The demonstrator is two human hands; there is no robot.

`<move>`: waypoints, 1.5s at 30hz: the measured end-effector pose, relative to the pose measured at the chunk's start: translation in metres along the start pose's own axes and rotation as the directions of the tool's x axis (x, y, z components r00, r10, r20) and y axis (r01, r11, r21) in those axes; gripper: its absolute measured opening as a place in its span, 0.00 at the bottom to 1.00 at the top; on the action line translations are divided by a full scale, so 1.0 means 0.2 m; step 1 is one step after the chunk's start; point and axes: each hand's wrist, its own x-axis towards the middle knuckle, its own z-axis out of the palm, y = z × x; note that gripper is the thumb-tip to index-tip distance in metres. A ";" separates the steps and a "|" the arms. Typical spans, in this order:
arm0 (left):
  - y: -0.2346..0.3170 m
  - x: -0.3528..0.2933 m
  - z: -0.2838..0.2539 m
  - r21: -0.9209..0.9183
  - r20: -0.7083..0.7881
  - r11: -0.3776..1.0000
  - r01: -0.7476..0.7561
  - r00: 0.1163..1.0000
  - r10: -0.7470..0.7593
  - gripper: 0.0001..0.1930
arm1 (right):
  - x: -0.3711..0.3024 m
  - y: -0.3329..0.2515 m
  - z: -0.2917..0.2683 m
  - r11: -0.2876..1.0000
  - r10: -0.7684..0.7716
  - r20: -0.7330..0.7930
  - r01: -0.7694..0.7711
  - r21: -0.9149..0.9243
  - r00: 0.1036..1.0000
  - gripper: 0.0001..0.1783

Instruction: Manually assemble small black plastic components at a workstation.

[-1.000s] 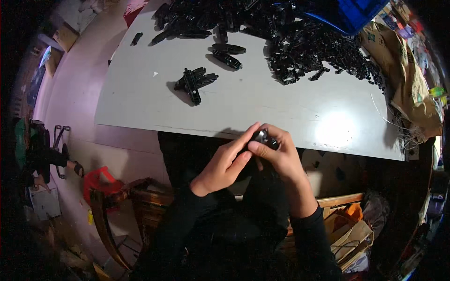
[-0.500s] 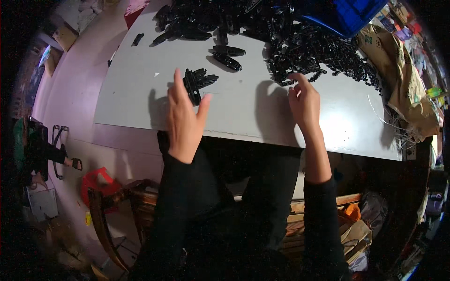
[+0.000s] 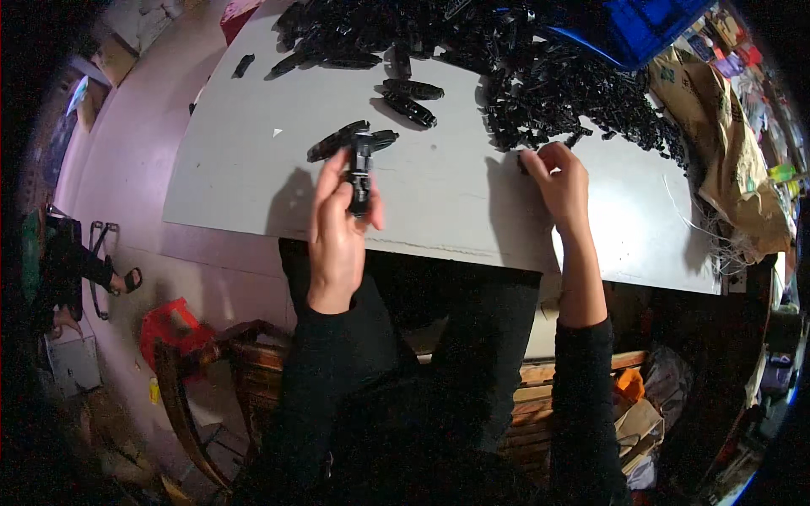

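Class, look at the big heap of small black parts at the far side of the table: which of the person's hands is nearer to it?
Right. The right hand touches the near edge of the heap of black parts. The left hand holds a long black piece farther back, apart from it.

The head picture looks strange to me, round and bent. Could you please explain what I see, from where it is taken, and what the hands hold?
A person wears a wide-lens camera on the head, looking down at their own two hands; the lens bends straight edges. There is no machine. The grey table carries a big heap of small black parts at the far side, and a few long black pieces lie apart. The left hand holds one long black part upright in its fingers. The right hand reaches to the edge of the heap; whether it pinches something is too small to tell. A blue crate stands behind.
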 end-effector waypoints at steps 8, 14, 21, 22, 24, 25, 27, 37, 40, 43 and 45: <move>-0.05 -0.06 0.12 -0.051 0.234 0.986 0.161 0.961 -0.144 0.17 | -0.23 -0.19 0.05 0.761 0.072 0.390 -0.303 0.573 0.918 0.05; -0.05 -0.09 0.16 0.083 0.178 0.985 0.149 0.971 -0.161 0.22 | -0.39 -0.41 0.14 0.615 0.052 0.497 -0.420 0.667 0.866 0.05; -0.11 -0.12 0.14 0.343 0.357 0.927 -0.149 0.934 0.018 0.27 | -0.42 -0.43 0.19 0.635 0.046 0.419 -0.350 0.689 0.907 0.05; -0.10 -0.12 0.14 0.329 0.372 0.939 -0.100 0.928 -0.031 0.26 | -0.43 -0.45 0.21 0.592 0.070 0.321 -0.298 0.748 0.944 0.06; -0.08 -0.13 0.15 0.315 0.387 0.948 -0.049 0.918 -0.081 0.25 | -0.44 -0.44 0.23 0.551 0.100 0.221 -0.239 0.800 0.970 0.07; -0.08 -0.14 0.15 0.368 0.425 0.925 -0.098 0.902 -0.073 0.25 | -0.43 -0.40 0.23 0.535 0.073 0.334 -0.320 0.782 0.940 0.07; -0.06 -0.15 0.16 0.381 0.454 0.922 -0.064 0.882 -0.127 0.24 | -0.41 -0.37 0.18 0.523 0.021 0.504 -0.439 0.731 0.863 0.09; 0.00 0.16 0.02 0.885 0.459 -0.078 -0.458 0.837 0.297 0.15 | -0.10 -0.04 0.04 0.681 0.155 0.113 -0.189 0.707 0.981 0.09; -0.02 0.21 -0.01 0.902 0.422 -0.233 -0.365 0.861 0.285 0.13 | 0.05 0.00 0.04 0.958 0.120 0.078 -0.136 0.252 0.990 0.10; -0.02 0.21 0.02 0.880 0.446 -0.315 -0.354 0.845 0.296 0.11 | 0.12 0.04 0.04 0.877 -0.388 -0.003 0.368 -0.310 0.922 0.10; -0.04 0.20 0.00 0.854 0.488 -0.363 -0.372 0.816 0.310 0.11 | 0.11 -0.02 0.04 0.859 -0.350 0.043 0.339 -0.383 0.936 0.10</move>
